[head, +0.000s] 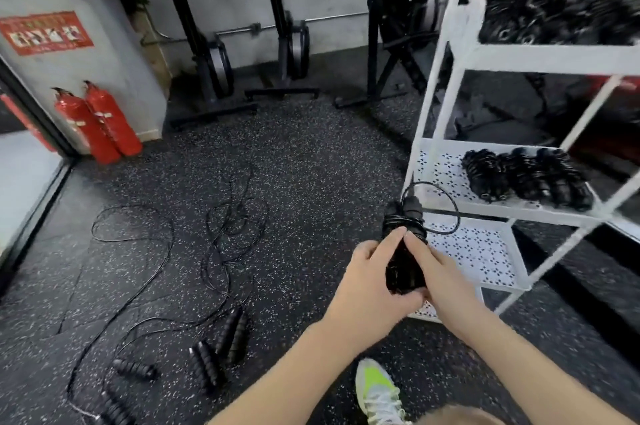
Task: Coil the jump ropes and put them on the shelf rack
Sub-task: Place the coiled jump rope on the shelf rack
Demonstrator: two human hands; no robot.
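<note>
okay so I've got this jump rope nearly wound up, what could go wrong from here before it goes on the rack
1. A loose loop sticks out above the coiled jump rope that your left hand and right hand grip; it might unwind or snag the white shelf rack.
2. Uncoiled ropes and handles lie on the floor near your shoe; stepping there could trip you.

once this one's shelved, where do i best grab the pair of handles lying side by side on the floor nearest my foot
Take the paired handles round their middles, coming straight down from above with one hand. They lie flat and parallel, touching, so one grip should span both. Their cords trail away toward the tangled ropes, so expect drag when lifting.
</note>
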